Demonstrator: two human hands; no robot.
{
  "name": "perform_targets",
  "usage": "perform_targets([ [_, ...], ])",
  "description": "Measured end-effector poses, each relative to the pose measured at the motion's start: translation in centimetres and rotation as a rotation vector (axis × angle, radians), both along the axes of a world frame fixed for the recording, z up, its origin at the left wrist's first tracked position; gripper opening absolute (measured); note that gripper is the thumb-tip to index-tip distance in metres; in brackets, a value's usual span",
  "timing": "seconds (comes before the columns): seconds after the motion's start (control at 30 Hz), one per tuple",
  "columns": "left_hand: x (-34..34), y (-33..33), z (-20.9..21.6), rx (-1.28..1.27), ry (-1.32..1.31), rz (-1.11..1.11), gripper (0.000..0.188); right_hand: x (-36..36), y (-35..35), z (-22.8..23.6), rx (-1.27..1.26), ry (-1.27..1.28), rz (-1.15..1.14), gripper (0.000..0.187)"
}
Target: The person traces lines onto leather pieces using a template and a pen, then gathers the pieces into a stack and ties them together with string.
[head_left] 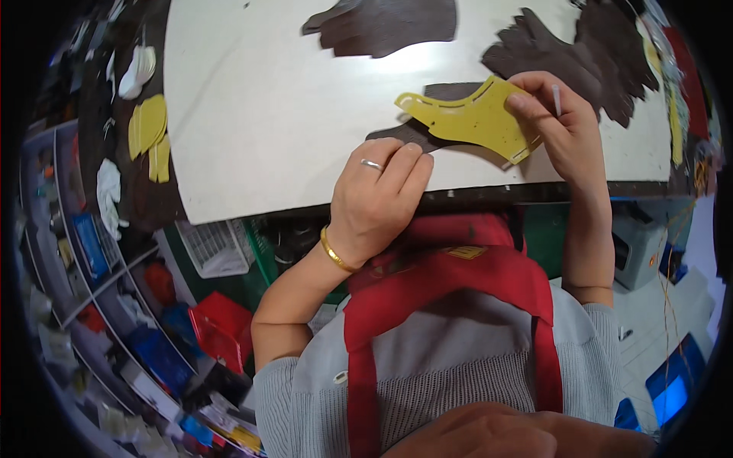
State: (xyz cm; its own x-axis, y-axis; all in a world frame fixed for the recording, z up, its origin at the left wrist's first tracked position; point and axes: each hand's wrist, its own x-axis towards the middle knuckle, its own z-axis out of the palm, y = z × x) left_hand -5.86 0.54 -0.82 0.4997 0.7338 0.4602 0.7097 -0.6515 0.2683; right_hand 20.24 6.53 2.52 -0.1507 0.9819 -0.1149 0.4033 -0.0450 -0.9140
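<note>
A yellow curved template (469, 118) with slots along its edges is tilted above the white tabletop. My right hand (569, 126) grips it at its right end, thumb on its upper face. A small whitish stick (556, 99) pokes out between the fingers of the same hand. Under the template lies a dark brown leather-like piece (408, 136), partly covered by it. At that piece's near left edge, my left hand (378, 187) has its fingers curled and closed on the piece; the fingertips are partly hidden. A ring and a gold bracelet are on this hand and wrist.
More dark brown pieces lie at the table's far middle (397, 27) and in a fanned pile (576, 57) at the far right. Yellow templates (149, 126) rest past the left edge of the white board (252, 145). Below left stand a white basket (217, 248) and crowded shelves (114, 282).
</note>
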Motion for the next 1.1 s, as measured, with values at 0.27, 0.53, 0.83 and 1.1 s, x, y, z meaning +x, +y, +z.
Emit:
perform_targets([
  [0.27,-0.3,-2.3,-0.2,-0.008,-0.147,0.038,0.028,-2.9,2.0,-1.1,-0.018,-0.117,0.216,0.026],
  [0.53,1.3,-3.1,0.0,-0.216,-0.048,0.143,0.064,-4.5,3.8,-0.5,0.115,-0.318,0.333,0.031],
  [0.83,1.6,-2.6,0.1,-0.221,-0.044,0.142,0.068,-4.1,3.3,-0.6,0.059,-0.34,0.309,0.028],
  [1.1,1.7,-1.7,0.0,-0.184,0.0,0.136,0.05,-4.4,3.2,-0.9,0.172,-0.392,0.309,0.024],
])
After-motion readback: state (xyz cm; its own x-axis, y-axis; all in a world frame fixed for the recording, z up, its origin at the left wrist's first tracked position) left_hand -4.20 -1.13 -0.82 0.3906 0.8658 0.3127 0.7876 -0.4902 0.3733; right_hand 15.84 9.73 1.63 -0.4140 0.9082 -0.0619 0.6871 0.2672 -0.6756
